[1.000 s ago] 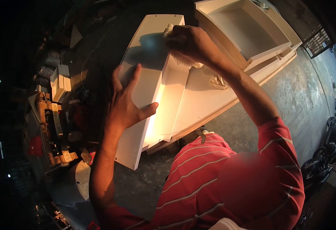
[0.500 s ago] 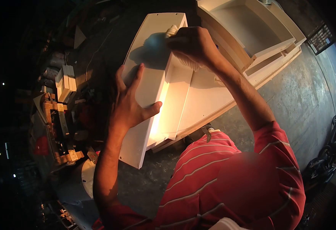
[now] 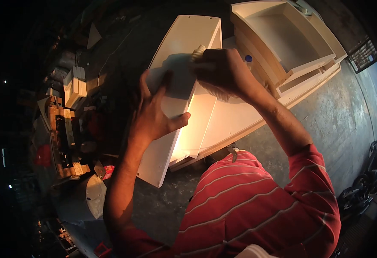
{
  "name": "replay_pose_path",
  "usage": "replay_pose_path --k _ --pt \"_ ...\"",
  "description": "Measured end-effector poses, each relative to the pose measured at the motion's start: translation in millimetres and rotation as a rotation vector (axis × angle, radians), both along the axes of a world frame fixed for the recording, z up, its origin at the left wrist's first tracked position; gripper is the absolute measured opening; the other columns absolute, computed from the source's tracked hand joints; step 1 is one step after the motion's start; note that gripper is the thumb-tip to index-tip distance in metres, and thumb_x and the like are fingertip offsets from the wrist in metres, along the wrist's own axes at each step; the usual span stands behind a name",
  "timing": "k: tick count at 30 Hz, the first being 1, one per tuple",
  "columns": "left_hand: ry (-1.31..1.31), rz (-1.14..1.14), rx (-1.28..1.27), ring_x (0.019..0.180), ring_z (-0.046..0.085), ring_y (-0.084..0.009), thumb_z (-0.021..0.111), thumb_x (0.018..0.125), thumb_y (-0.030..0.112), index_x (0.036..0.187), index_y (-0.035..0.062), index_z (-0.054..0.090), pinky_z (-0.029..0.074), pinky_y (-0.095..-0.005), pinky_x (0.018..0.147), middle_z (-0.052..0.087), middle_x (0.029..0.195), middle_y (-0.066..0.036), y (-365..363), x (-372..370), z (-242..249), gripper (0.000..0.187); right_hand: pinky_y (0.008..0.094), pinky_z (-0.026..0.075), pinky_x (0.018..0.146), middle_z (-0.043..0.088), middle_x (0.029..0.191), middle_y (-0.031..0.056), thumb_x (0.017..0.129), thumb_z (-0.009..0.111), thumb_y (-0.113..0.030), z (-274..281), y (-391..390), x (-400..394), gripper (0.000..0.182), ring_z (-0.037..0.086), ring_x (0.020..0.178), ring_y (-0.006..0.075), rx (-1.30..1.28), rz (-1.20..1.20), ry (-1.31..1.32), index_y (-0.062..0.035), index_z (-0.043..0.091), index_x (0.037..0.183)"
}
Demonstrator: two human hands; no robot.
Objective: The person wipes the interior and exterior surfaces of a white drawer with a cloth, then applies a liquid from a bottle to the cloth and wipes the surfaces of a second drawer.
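A white wooden drawer (image 3: 188, 32) is tipped on its side, its long flat panel facing up. My left hand (image 3: 152, 118) rests on this panel with fingers spread and thumb at the near edge. My right hand (image 3: 225, 71) is closed around a bunched cream cloth (image 3: 216, 92) at the panel's upper right edge. Ribbed folds of the cloth stick out beyond the knuckles and below the hand. The right fingertips are in shadow.
The piece lies on a pale board (image 3: 235, 118). Another drawer (image 3: 278, 36) stands at upper right, with a blue-capped bottle (image 3: 248, 59) beside it. Stacked white blocks (image 3: 75, 88) and a wooden frame (image 3: 61, 137) are at left. Concrete floor (image 3: 321, 109) extends at right.
My right hand has moved the cloth a short way along the panel's edge toward me. My left hand keeps its spread pose on the panel. The whole view has shifted slightly.
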State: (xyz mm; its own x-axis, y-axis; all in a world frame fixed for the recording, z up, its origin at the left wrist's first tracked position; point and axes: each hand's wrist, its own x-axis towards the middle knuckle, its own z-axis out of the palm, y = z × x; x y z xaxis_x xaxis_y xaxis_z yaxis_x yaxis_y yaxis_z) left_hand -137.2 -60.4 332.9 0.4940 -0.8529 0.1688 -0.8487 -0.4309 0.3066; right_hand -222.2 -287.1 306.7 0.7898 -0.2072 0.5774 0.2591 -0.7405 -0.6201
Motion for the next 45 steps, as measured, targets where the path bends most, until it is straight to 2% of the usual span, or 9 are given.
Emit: replay_pose_path --k 14,16,17,18,32,40,41,44,45 --pt "-0.029 0.034 0.049 0.134 0.031 -0.0476 0.078 0.061 0.048 0.144 0.0074 0.041 0.037 -0.0494 0.108 0.02 0.146 -0.031 -0.7 -7.2 0.9 0.1 0.0332 0.055 0.059 0.06 0.068 0.0074 0.066 0.067 -0.01 19.3 -41.3 18.9 0.007 0.066 0.068 0.0244 -0.572 0.022 -0.242 -0.0081 0.062 0.07" --pt "-0.066 0.025 0.057 0.134 0.032 -0.0475 0.078 0.061 0.049 0.144 0.0061 0.041 0.037 -0.0487 0.107 0.019 0.146 -0.03 -0.9 -4.2 -1.0 0.1 0.0332 0.055 0.063 0.064 0.073 0.0066 0.069 0.068 -0.01 20.7 -24.0 12.8 0.006 0.066 0.072 0.0232 0.041 -0.063 0.212 -0.0081 0.064 0.074" --pt "-0.067 0.026 0.054 0.134 0.032 -0.0475 0.078 0.061 0.049 0.144 0.0061 0.041 0.037 -0.0487 0.107 0.019 0.146 -0.03 -0.3 -3.5 -1.4 0.1 0.0331 0.053 0.068 0.068 0.082 0.0087 0.074 0.066 -0.013 20.1 -20.1 11.3 0.01 0.067 0.079 0.0231 -0.591 0.092 -0.125 -0.0056 0.066 0.081" --pt "-0.062 0.015 0.035 0.133 0.033 -0.0475 0.077 0.061 0.049 0.144 0.005 0.041 0.037 -0.0484 0.107 0.02 0.146 -0.031 0.1 -2.4 -1.6 0.1 0.0327 0.053 0.072 0.07 0.086 0.0087 0.077 0.065 -0.015 16.0 -5.6 0.2 0.014 0.068 0.08 0.0246 0.05 0.032 0.141 -0.0037 0.068 0.085" --pt "-0.035 -0.001 0.029 0.129 0.037 -0.0503 0.08 0.059 0.05 0.144 0.0082 0.041 0.04 -0.0513 0.105 0.017 0.145 -0.033 -2.1 -4.7 0.7 0.103 0.0322 0.056 0.061 0.059 0.07 0.0049 0.068 0.067 -0.007 9.6 -33.6 9.9 0.01 0.066 0.075 0.0221 -0.436 -0.09 -0.056 -0.0108 0.058 0.07" --pt "-0.012 -0.024 0.039 0.131 0.034 -0.0497 0.076 0.062 0.049 0.144 -0.0006 0.037 0.038 -0.0497 0.106 0.019 0.144 -0.034 -1.5 -2.6 3.0 0.103 0.0334 0.056 0.069 0.068 0.084 0.0119 0.075 0.069 -0.01 5.6 -25.9 6.2 0.015 0.068 0.079 0.0277 0.152 0.103 0.118 -0.0018 0.067 0.086" --pt "-0.011 -0.025 0.043 0.131 0.034 -0.0497 0.076 0.062 0.049 0.144 -0.0006 0.037 0.038 -0.0497 0.106 0.019 0.144 -0.034 -1.2 -4.1 3.2 0.103 0.0333 0.057 0.068 0.063 0.075 0.0096 0.069 0.069 -0.009 8.9 -33.2 6.8 0.009 0.068 0.074 0.0258 -0.566 -0.1 -0.081 -0.0055 0.064 0.077" --pt "-0.013 -0.012 0.046 0.131 0.035 -0.0498 0.076 0.062 0.049 0.143 -0.0032 0.036 0.038 -0.0499 0.106 0.019 0.145 -0.034 -2.2 -3.9 3.3 0.104 0.0345 0.057 0.069 0.063 0.076 0.0078 0.07 0.069 -0.01 8.1 -30.0 12.7 0.008 0.067 0.077 0.0245 -0.717 0.075 -0.235 -0.0066 0.064 0.075" --pt "-0.049 -0.032 0.047 0.131 0.034 -0.0497 0.077 0.062 0.048 0.143 -0.0038 0.036 0.037 -0.0498 0.107 0.019 0.145 -0.034 -1.2 -1.8 -0.1 0.105 0.0361 0.055 0.071 0.065 0.083 0.0066 0.074 0.068 -0.01 4.4 -16.7 1.3 0.009 0.067 0.081 0.0255 -0.158 0.113 0.01 -0.0062 0.066 0.082"
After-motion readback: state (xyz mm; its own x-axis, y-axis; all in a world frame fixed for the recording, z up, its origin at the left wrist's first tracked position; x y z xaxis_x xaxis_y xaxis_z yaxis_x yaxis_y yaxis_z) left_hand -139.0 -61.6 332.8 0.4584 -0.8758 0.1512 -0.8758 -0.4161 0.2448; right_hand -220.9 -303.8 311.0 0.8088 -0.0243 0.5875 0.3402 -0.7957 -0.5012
